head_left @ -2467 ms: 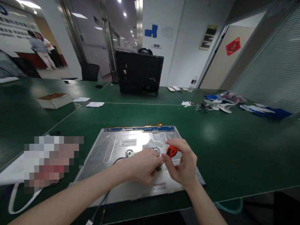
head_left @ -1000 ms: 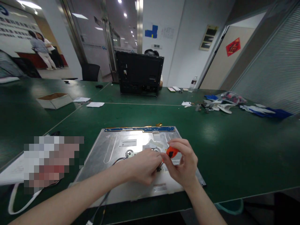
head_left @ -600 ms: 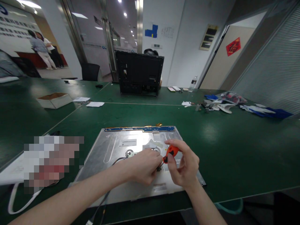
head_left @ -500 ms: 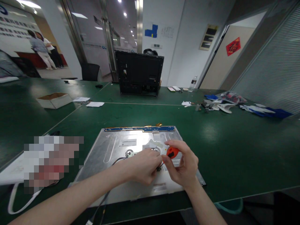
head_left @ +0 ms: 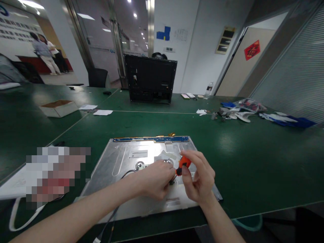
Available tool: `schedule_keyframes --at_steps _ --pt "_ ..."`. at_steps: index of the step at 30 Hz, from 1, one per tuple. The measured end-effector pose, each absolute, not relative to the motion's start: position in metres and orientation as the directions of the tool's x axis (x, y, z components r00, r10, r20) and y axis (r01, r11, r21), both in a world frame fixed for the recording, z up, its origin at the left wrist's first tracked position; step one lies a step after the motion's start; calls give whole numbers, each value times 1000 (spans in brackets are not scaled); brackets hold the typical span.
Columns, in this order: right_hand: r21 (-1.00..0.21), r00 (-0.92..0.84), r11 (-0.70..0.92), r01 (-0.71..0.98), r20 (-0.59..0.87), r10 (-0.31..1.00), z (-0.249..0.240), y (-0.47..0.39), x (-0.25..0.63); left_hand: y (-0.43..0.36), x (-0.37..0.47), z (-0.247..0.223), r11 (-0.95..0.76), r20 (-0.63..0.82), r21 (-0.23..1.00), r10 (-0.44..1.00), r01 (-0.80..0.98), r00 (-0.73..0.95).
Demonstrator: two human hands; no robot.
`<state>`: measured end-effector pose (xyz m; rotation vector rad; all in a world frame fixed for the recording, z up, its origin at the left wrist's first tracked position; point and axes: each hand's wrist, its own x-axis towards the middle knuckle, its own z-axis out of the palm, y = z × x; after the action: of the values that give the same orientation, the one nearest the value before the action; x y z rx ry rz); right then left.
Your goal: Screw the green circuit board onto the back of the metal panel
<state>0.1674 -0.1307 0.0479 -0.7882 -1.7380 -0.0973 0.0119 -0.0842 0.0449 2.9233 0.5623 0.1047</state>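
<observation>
A silver metal display panel [head_left: 121, 152] lies flat in front of me, with a blue circuit strip [head_left: 149, 139] along its far edge. Between the thumb and fingers of my right hand [head_left: 201, 180] is the orange-and-black handle of a screwdriver [head_left: 184, 163]; its shaft is mostly hidden. My left hand [head_left: 158, 179] is closed low over the panel, right beside the screwdriver, and whatever its fingers grip is out of sight. Dark cables [head_left: 111, 217] run from under my left forearm toward the near edge. Part of a small green board [head_left: 142, 166] shows beside my left hand.
A black monitor casing [head_left: 152, 79] stands at the far side of the green table [head_left: 243, 162]. At left are an open box [head_left: 59, 109] and a blurred-out pale object [head_left: 50, 175]. Gloves and bagged parts [head_left: 243, 111] lie at back right, near a bottle [head_left: 209, 90].
My right fingers have shifted on the orange handle, which has turned so more of its black part shows. My left hand and the panel have stayed in place.
</observation>
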Motion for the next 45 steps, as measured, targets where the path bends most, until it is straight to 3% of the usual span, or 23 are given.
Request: schedule_keyframes --at_steps 9,19,23,27,45 --pt "-297 -40 703 646 907 420 49 -130 164 -84 11 42 -916 28 177 369 359 929" --pt "-344 -62 772 535 895 442 45 -129 166 -84 11 46 -909 12 188 381 372 924" --pt "-287 -89 747 600 904 418 48 -129 165 -84 11 44 -913 17 181 375 366 927" --pt "-303 -35 693 654 903 428 49 -129 164 -83 10 42 -914 15 198 365 355 931" --pt "-283 -87 713 642 896 435 50 -128 164 -84 12 46 -909 24 200 379 367 925"
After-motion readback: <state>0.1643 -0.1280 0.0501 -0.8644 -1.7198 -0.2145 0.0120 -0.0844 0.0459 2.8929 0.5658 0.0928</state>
